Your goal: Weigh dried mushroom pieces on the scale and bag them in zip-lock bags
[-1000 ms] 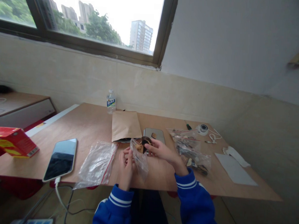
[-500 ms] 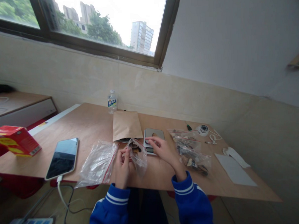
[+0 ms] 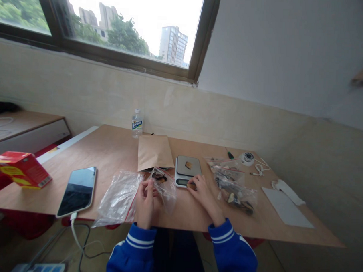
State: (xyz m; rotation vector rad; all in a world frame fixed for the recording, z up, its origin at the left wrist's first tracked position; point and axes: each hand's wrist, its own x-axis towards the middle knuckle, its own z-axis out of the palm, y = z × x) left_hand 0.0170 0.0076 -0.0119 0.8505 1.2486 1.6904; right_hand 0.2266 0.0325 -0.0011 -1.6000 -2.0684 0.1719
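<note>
My left hand (image 3: 145,200) pinches the edge of a clear zip bag (image 3: 168,193) that has dark dried slices (image 3: 160,177) in it. At the front edge of a small scale (image 3: 188,165), my right hand (image 3: 203,194) has its fingers closed on a brown piece (image 3: 191,186). A single brown piece (image 3: 188,165) lies on the scale's plate. Behind the held bag is a brown paper pouch (image 3: 155,151), its dark mouth facing me.
Flat clear bags (image 3: 118,197) and a phone (image 3: 77,191) lie left, beside a red box (image 3: 20,170). Filled bags (image 3: 234,194), a white camera (image 3: 247,158) and a white sheet (image 3: 286,206) lie right. A bottle (image 3: 137,124) stands at the back.
My right hand has moved from over the scale's plate to its front edge, and a brown piece now shows at its fingertips. My left hand has shifted slightly left with the bag.
</note>
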